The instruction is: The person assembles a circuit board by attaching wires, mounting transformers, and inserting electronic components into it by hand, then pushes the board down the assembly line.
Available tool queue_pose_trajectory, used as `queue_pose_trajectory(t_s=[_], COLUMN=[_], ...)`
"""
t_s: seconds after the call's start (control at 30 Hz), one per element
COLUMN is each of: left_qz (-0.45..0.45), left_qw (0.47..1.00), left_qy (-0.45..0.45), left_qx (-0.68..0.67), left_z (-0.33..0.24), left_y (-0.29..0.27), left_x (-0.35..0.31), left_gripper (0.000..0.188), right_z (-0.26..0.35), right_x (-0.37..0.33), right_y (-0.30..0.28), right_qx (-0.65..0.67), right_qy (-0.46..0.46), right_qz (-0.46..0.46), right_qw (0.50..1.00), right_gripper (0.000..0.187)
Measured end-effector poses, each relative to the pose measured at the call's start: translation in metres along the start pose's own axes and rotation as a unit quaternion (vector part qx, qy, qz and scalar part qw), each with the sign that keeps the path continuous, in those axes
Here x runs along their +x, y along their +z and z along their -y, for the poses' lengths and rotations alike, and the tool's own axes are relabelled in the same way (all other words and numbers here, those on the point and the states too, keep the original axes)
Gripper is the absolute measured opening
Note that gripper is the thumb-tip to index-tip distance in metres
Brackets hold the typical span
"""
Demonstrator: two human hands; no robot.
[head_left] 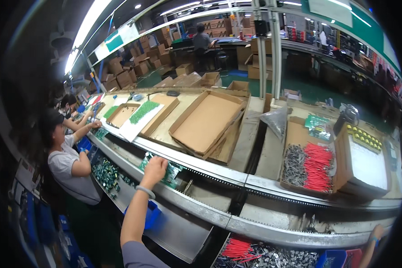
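My left hand [154,170], with a light bangle at its wrist, is over a green circuit board [170,177] lying between the metal rails of the line. Its fingers are curled closed; what they hold, if anything, is hidden beneath them. At the far right my right hand [377,232], with a blue band on its wrist, is by the near rail [295,237]. Its fingers are small and unclear there. Below it are a red bin [353,258] and a blue bin [331,258], beside a tray of red-sleeved parts [239,250] and small metal pieces [283,258].
Beyond the rails lie a shallow cardboard tray [206,120], a box of red and grey leaded parts [318,167] and a carton with yellow-topped parts [365,139]. A blue bin [152,215] sits under my left forearm. At left, a co-worker [71,163] reaches over the line.
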State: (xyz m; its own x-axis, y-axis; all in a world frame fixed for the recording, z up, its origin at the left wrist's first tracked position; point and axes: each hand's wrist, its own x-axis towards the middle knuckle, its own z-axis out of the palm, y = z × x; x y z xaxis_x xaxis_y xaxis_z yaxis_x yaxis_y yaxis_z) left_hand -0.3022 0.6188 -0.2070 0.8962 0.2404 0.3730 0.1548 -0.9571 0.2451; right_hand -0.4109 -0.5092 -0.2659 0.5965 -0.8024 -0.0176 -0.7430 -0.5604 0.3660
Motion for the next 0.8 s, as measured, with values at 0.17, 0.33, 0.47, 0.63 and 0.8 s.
queue_pose_trajectory(t_s=[0.17, 0.33, 0.47, 0.63, 0.8], left_qz=[0.053, 0.016, 0.051, 0.106, 0.161], left_qw=[0.991, 0.979, 0.966, 0.964, 0.952], left_qy=[0.063, 0.133, 0.177, 0.202, 0.22], left_qx=[-0.109, -0.154, -0.181, -0.133, -0.137], left_z=[-0.116, -0.213, -0.292, -0.374, -0.41], left_y=[0.03, 0.022, 0.048, 0.043, 0.04], left_x=[-0.021, -0.067, -0.088, -0.116, -0.132], left_gripper=[0.025, 0.021, 0.026, 0.052, 0.067], right_z=[-0.057, 0.021, 0.031, 0.09, 0.199], right_x=[0.033, -0.052, -0.108, -0.189, -0.278], right_y=[0.064, -0.037, -0.091, -0.168, -0.247], right_qx=[-0.02, 0.152, 0.158, 0.347, 0.41], right_qy=[-0.006, -0.031, -0.072, -0.348, -0.577], right_qz=[-0.175, -0.128, -0.185, -0.23, -0.077], right_qw=[0.984, 0.98, 0.967, 0.84, 0.702], right_gripper=[0.02, 0.036, 0.035, 0.02, 0.016])
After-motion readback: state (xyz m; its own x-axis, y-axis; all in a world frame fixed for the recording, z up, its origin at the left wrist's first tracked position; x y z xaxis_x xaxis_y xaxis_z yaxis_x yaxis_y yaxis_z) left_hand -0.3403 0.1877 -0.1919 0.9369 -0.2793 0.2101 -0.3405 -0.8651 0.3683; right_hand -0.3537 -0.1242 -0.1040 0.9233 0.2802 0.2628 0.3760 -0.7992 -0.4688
